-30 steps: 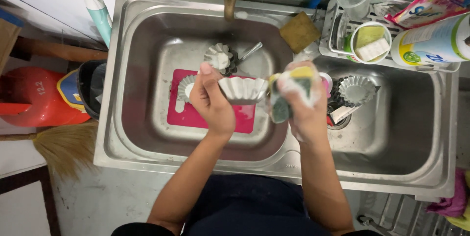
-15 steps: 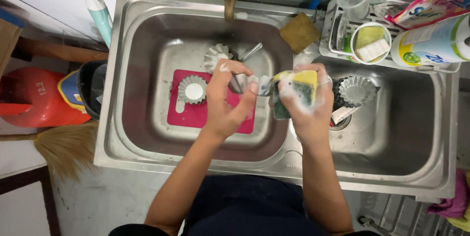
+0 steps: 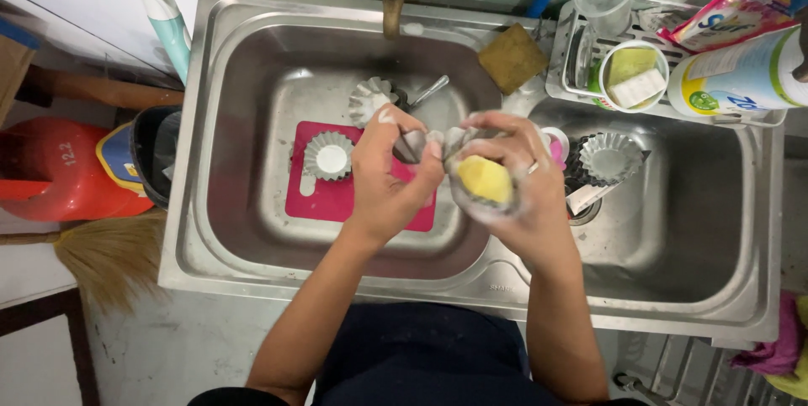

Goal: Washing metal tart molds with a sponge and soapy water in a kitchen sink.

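We note both hands meeting over the divider of the double sink (image 3: 252, 271). Left hand (image 3: 383, 179) is curled on a fluted metal tart mould (image 3: 425, 138); right hand (image 3: 513, 179), equally near, clasps a yellow sponge (image 3: 483, 179) just right of it.

Support: steel double sink (image 3: 252, 280), centre frame.
Left basin: pink mat (image 3: 316, 196), fluted tin (image 3: 328, 156).
Right basin: fluted tins (image 3: 610, 158).
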